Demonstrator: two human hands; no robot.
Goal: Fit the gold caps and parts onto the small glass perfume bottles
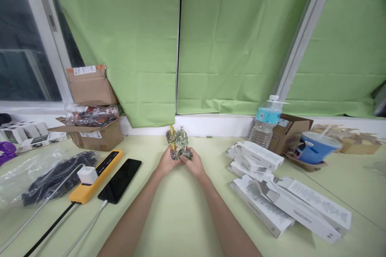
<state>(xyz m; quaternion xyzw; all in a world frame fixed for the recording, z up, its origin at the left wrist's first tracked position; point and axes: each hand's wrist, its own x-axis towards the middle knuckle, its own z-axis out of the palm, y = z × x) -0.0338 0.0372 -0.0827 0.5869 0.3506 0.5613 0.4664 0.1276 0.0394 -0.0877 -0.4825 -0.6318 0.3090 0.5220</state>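
Both of my hands meet at the middle of the pale green table. Together they hold up a small shiny metal object made of silver and gold-coloured looped parts. My left hand grips its lower left side. My right hand grips its lower right side, fingers curled around the base. The top of the object sticks up above my fingers; its exact shape is too small to tell.
Left: a black phone on a cable, a yellow power strip with a white charger, a bag of black cables, cardboard boxes. Right: white boxes, a water bottle, a blue cup. Green curtains hang behind.
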